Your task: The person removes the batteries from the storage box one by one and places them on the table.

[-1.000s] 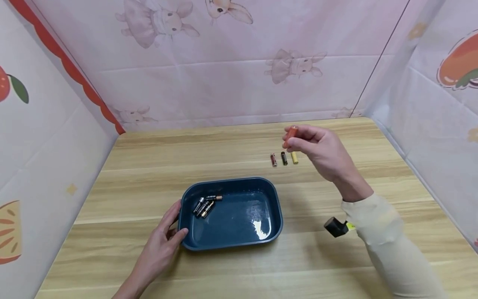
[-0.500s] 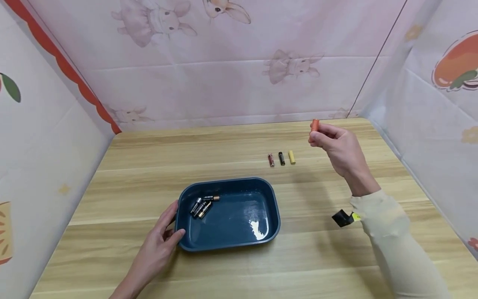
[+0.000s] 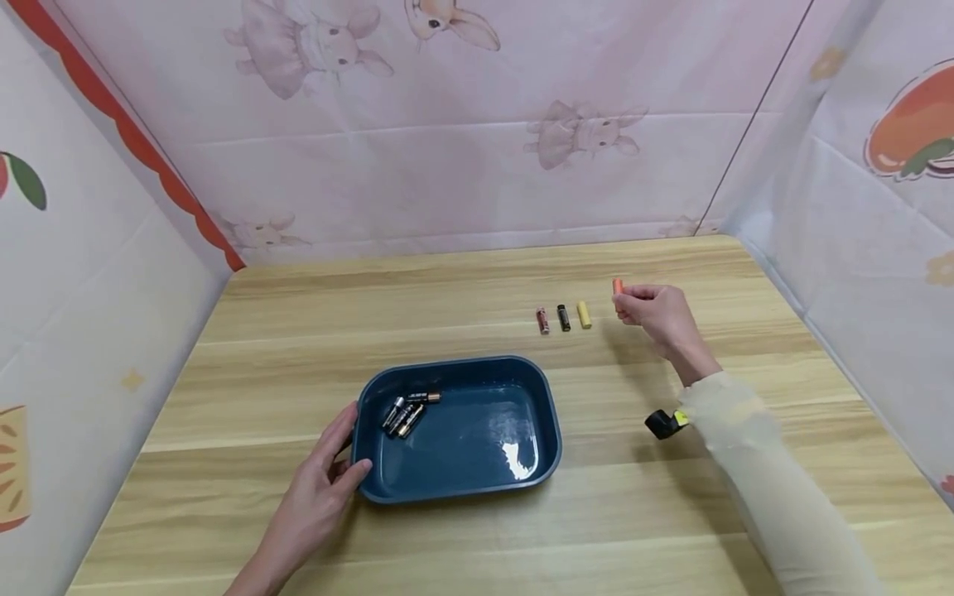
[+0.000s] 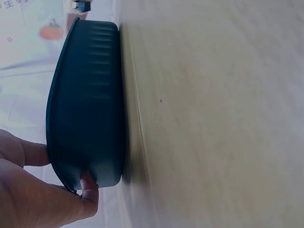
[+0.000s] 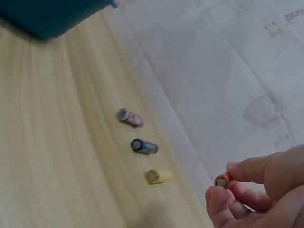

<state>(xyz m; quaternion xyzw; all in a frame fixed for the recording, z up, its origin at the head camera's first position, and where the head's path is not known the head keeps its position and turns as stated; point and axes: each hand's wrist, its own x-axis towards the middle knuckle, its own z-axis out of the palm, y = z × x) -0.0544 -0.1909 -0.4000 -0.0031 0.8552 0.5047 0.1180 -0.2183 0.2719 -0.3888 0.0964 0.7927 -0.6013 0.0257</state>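
My right hand (image 3: 656,316) pinches an orange battery (image 3: 618,290) between thumb and fingers, above the table right of a short row. In the right wrist view the orange battery (image 5: 222,181) turns its flat end to the camera. The row holds a red-and-silver battery (image 3: 542,320), a black battery (image 3: 564,318) and a yellow battery (image 3: 585,314), side by side. With my left hand (image 3: 319,488) I grip the left end of a dark blue plastic basin (image 3: 462,493), fingers and thumb against its rim and wall. Several black batteries (image 3: 402,416) lie in the basin's left part.
The wooden table (image 3: 447,550) meets a pink rabbit-print backdrop (image 3: 462,190) at its far edge. Fruit-print sheets stand along the left and right sides. A black piece (image 3: 662,425) with a yellow tab hangs at my right wrist.
My right hand has carried the orange battery rightward from above the row, then lowered it towards the table. My left hand keeps its place on the basin, and the row is unmoved.
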